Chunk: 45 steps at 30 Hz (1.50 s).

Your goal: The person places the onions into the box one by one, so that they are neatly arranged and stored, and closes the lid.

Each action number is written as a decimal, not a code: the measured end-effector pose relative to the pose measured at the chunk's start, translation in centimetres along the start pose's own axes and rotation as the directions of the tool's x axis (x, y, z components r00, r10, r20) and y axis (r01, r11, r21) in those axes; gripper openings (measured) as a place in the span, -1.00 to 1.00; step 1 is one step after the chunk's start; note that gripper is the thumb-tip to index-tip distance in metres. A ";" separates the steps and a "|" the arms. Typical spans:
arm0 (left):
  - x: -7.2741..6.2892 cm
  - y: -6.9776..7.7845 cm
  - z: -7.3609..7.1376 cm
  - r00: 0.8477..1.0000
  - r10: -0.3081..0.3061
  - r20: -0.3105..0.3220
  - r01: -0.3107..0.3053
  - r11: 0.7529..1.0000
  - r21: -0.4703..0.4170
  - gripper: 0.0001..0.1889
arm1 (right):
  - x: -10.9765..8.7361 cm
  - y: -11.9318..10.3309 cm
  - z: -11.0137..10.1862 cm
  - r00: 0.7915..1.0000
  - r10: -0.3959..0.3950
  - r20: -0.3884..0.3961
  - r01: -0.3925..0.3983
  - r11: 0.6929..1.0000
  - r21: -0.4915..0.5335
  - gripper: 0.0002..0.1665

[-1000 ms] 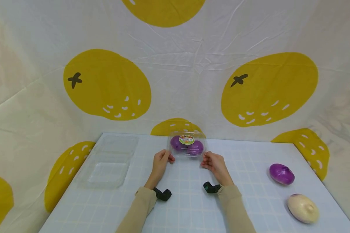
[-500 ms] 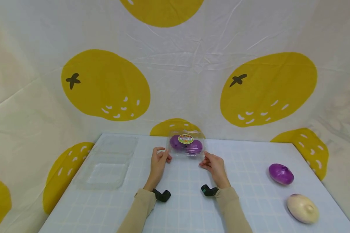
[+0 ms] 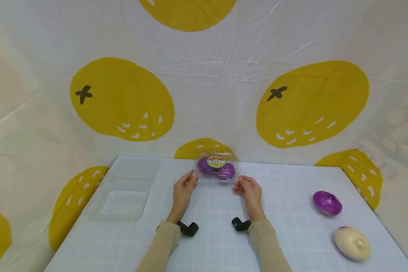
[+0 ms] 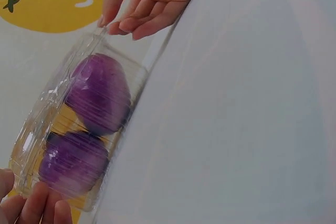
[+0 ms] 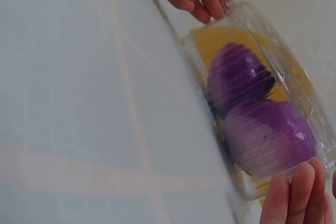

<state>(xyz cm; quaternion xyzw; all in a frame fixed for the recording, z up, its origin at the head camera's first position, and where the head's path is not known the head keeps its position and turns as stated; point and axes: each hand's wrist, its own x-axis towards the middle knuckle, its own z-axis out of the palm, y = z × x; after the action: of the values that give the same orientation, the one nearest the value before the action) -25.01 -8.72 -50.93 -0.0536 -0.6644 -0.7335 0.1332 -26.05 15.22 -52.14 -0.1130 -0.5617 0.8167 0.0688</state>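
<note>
A clear plastic clamshell box (image 3: 216, 173) with an oval label (image 3: 215, 162) stands at the table's far edge, its lid down. Inside lie two purple, onion-like vegetables (image 5: 270, 137), pale toward one end. My left hand (image 3: 182, 193) pinches the near left corner of its rim between thumb and fingers. On the other side my right hand (image 3: 252, 194) pinches the near right corner. In the left wrist view the left fingertips (image 4: 47, 205) lie against the box's end wall; the right fingertips (image 5: 294, 190) do likewise in the right wrist view.
Another clear clamshell box (image 3: 125, 194) lies unfolded at the left. To the right sit a loose purple vegetable (image 3: 327, 203) and a cream-coloured one (image 3: 352, 243) with a purple end. A fruit-print cloth (image 3: 217, 113) hangs behind the table (image 3: 214, 241).
The box stays almost in place. My left fingers, lifted half a second ago, have straightened beside the box corner. My right wrist has shifted slightly left, its fingers still at the corner.
</note>
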 end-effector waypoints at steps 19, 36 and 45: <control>0.2 0.1 -0.1 0.996 0.012 0.088 -0.016 0.999 0.049 -0.55 | 0.0 -0.4 -0.2 1.000 -0.012 -0.005 0.011 1.000 -0.018 -0.61; 0.1 0.9 0.1 0.986 -0.066 0.151 0.036 0.981 0.191 -0.46 | -0.1 -0.5 -0.4 0.999 -0.016 0.042 0.016 1.000 -0.018 -0.56; 0.5 -0.6 0.0 0.986 -0.071 0.149 0.038 0.976 0.213 -0.43 | -0.2 -0.7 -0.3 0.999 -0.009 0.054 0.009 1.000 -0.008 -0.56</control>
<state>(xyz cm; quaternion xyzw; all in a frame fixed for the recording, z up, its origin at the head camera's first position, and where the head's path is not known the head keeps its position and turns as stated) -25.63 -8.75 -51.36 -0.0782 -0.7474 -0.6565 0.0656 -25.82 15.76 -51.54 -0.0888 -0.5671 0.8168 0.0569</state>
